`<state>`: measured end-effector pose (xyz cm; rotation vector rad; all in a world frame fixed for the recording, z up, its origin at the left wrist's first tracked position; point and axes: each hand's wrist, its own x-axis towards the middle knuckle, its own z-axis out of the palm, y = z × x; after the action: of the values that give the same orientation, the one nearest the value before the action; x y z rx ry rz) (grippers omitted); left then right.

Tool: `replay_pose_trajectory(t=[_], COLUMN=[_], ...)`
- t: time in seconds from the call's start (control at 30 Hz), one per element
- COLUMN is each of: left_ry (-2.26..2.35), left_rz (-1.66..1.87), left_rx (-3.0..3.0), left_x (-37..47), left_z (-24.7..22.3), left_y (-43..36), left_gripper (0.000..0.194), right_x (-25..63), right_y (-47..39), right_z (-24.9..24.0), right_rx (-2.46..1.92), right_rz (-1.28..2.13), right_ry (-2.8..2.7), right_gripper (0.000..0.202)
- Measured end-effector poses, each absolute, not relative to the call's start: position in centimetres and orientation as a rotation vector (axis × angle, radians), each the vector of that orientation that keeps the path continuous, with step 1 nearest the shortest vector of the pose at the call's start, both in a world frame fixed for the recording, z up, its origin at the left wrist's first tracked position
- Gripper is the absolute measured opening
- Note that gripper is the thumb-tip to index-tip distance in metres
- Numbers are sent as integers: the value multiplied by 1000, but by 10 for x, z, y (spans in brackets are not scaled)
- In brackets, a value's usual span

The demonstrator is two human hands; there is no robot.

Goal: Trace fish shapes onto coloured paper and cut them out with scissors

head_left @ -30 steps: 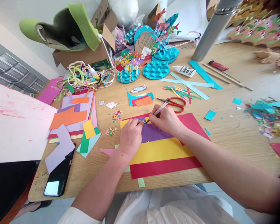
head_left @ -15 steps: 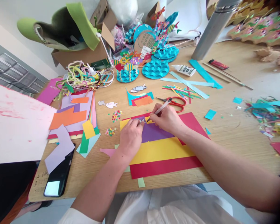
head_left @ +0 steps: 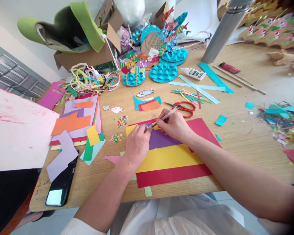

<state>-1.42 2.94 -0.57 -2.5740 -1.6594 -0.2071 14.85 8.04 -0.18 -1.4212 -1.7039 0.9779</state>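
The slim, pale-barrelled pen (head_left: pixel 171 112) is clamped in the right hand's fingers (head_left: pixel 159 122), its tip near 11 o'clock on the flat purple paper sheet (head_left: pixel 164 139), which is laid over a rectangular yellow paper sheet (head_left: pixel 169 159). At 9 o'clock it is covered by the left hand (head_left: pixel 137 140), fingers together; whether anything is pinched cannot be told. Light, easily creased paper is expected, best pressed flat near its edges.

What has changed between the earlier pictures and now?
The pen in the right hand shifted slightly, its upper end moving a little to the right. Nothing was taken or let go. The left hand, purple paper and scissors stayed in place.
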Motion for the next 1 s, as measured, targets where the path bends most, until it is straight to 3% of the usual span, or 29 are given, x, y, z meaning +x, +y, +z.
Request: replay_pose_trajectory(t=[0.37,1.0], left_ry=[-1644,-1672], left_rz=[-248,-196], left_rx=[-2568,-2589], left_x=[-14,-14], left_z=[-7,-5], left_y=[30,30], left_gripper=[28,29], right_x=[148,150], right_y=[81,80], right_z=[-5,3], right_rx=[-1379,-1453], right_rz=[1096,925], right_ry=[-1639,-1747], right_gripper=[8,10])
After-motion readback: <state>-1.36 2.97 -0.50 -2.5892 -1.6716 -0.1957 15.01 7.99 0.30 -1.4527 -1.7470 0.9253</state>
